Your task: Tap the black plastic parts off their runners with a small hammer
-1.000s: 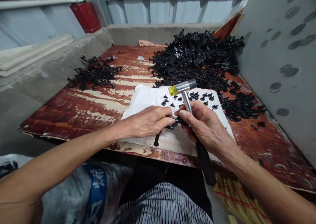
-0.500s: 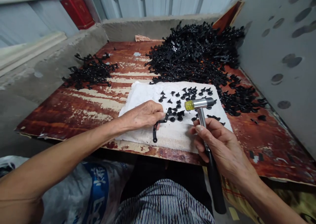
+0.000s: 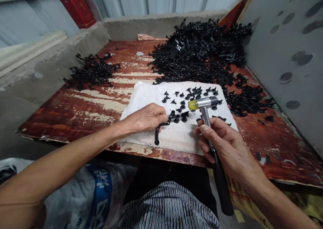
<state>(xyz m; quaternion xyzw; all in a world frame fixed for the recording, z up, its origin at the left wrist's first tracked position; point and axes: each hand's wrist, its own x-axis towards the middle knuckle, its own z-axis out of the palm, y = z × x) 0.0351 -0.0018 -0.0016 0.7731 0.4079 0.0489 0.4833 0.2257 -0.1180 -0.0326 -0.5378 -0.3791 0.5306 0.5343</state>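
Observation:
My left hand is closed on a black branched plastic part, low over the white cloth. One arm of the part points toward me and another reaches right, beside small black pegs with round bases. My right hand grips a mallet by its metal shaft, just above the black handle. The mallet's head is metal with a yellow face on the left and a dark face on the right, held above the cloth. Several more small pegs lie scattered on the cloth.
A large heap of black parts covers the back right of the worn red-brown table. A smaller pile lies at the left, and loose pieces at the right. A grey panel stands along the right side.
Both hands keep their grips and almost the same places. The view has shifted very slightly; the mallet and the black part have hardly moved.

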